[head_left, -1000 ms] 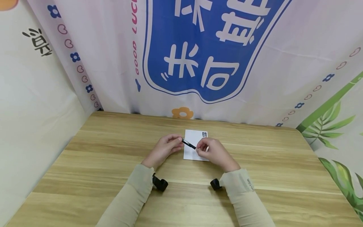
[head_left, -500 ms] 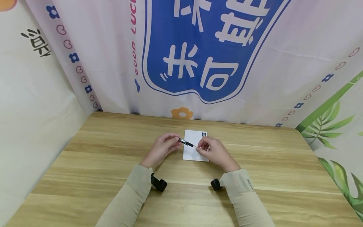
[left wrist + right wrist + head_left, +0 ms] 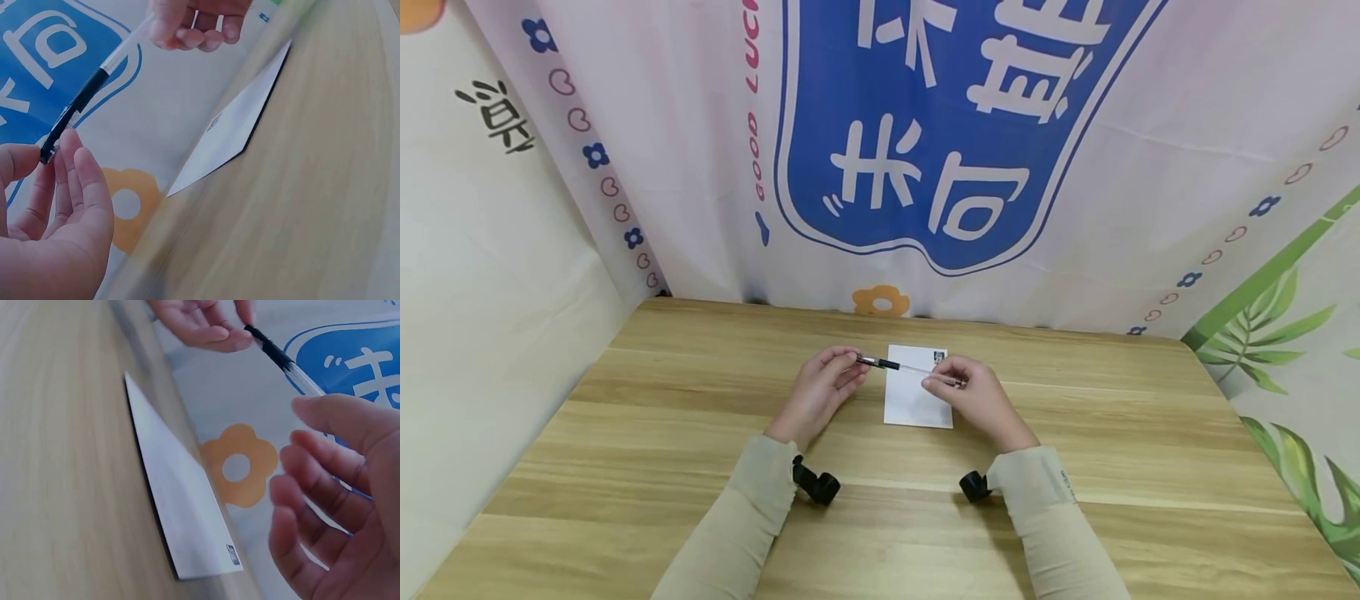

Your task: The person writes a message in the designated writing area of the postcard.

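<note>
A slim pen [image 3: 889, 364] with a black end, a clip and a clear barrel is held nearly level between the two hands. My left hand [image 3: 823, 387] pinches its black end between thumb and fingertips. At the clear end, my right hand [image 3: 972, 396] pinches the barrel with thumb and index finger, the other fingers loosely bent. In the left wrist view the black part of the pen [image 3: 78, 103] runs into the clear barrel. Beneath the pen, a flat white pad [image 3: 917, 400] with a small dark printed mark lies on the table, partly behind the right hand.
The wood-grain table [image 3: 880, 533] reaches back to a printed curtain [image 3: 715, 167] with a blue emblem. Pale side cloths [image 3: 490, 275] bound it left and right. A black wrist camera [image 3: 818, 486] sits at the left cuff, another black camera [image 3: 975, 486] at the right.
The left hand has shifted left. The pen has turned closer to level, and more of it shows, including the clear barrel now seen at the right fingers.
</note>
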Available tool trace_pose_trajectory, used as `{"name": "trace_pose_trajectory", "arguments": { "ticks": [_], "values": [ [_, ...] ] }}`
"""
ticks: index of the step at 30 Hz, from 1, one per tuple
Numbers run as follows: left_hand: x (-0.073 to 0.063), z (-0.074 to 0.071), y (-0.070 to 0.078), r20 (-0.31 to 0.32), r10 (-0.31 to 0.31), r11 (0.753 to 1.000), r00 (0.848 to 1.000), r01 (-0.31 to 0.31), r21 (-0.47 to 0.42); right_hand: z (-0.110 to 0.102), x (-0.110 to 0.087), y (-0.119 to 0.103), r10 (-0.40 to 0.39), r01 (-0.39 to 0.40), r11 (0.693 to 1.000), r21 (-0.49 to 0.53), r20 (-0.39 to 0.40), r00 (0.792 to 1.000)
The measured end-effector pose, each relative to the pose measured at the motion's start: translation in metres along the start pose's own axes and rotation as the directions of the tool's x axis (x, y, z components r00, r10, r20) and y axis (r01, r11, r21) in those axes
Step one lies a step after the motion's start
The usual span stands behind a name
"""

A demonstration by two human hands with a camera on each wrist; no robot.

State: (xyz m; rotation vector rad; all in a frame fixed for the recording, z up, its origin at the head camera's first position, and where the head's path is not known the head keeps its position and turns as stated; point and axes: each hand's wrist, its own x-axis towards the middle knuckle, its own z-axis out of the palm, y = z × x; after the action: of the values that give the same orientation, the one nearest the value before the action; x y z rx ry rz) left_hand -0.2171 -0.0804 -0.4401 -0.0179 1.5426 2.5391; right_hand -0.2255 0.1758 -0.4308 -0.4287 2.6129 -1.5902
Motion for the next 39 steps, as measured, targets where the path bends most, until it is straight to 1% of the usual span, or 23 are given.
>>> {"name": "trace_pose_trajectory", "arguments": {
  "ticks": [2, 5, 8, 11, 13, 19, 22, 26, 30, 33, 39],
  "values": [
    [0.000, 0.000, 0.000, 0.005, -0.003, 0.999, 1.000, 0.003, -0.035, 0.000, 0.000, 0.001, 0.021, -0.021, 0.996, 0.090, -0.007, 1.000],
    [0.000, 0.002, 0.000, 0.015, -0.008, 0.997, 1.000, 0.009, -0.077, 0.001, 0.000, -0.001, 0.060, -0.054, 0.976, 0.213, -0.018, 0.998],
    [0.000, 0.005, 0.001, 0.018, -0.017, 0.994, 1.000, 0.019, -0.104, 0.002, -0.001, -0.003, 0.083, -0.071, 0.953, 0.296, -0.028, 0.996],
    [-0.002, 0.009, 0.001, 0.020, -0.027, 0.992, 0.999, 0.030, -0.122, 0.004, -0.001, -0.005, 0.083, -0.063, 0.933, 0.354, -0.042, 0.996],
    [-0.002, 0.011, 0.002, 0.018, -0.034, 0.990, 0.999, 0.037, -0.137, 0.005, -0.001, -0.006, 0.072, -0.049, 0.926, 0.375, -0.049, 0.996],
    [-0.002, 0.016, -0.001, 0.014, -0.042, 0.988, 0.999, 0.044, -0.149, 0.011, -0.001, -0.009, 0.012, 0.017, 0.891, 0.453, -0.061, 0.998],
    [-0.002, 0.018, -0.003, 0.024, -0.038, 0.990, 0.999, 0.041, -0.137, 0.014, -0.001, -0.010, -0.024, 0.050, 0.874, 0.483, -0.060, 0.998],
    [-0.003, 0.020, -0.004, 0.052, -0.029, 0.993, 0.998, 0.035, -0.116, 0.018, -0.002, -0.009, -0.041, 0.066, 0.872, 0.484, -0.061, 0.997],
    [-0.005, 0.022, -0.004, 0.074, -0.039, 0.996, 0.996, 0.045, -0.079, 0.020, -0.002, -0.008, -0.034, 0.059, 0.870, 0.490, -0.060, 0.998],
    [-0.006, 0.022, -0.005, 0.084, -0.051, 0.998, 0.995, 0.053, -0.027, 0.022, -0.002, -0.009, -0.024, 0.050, 0.867, 0.495, -0.059, 0.998],
    [-0.006, 0.022, -0.005, 0.088, -0.045, 0.995, 0.995, 0.037, 0.096, 0.024, -0.002, -0.008, -0.006, 0.033, 0.861, 0.507, -0.054, 0.999]
  ]
}}
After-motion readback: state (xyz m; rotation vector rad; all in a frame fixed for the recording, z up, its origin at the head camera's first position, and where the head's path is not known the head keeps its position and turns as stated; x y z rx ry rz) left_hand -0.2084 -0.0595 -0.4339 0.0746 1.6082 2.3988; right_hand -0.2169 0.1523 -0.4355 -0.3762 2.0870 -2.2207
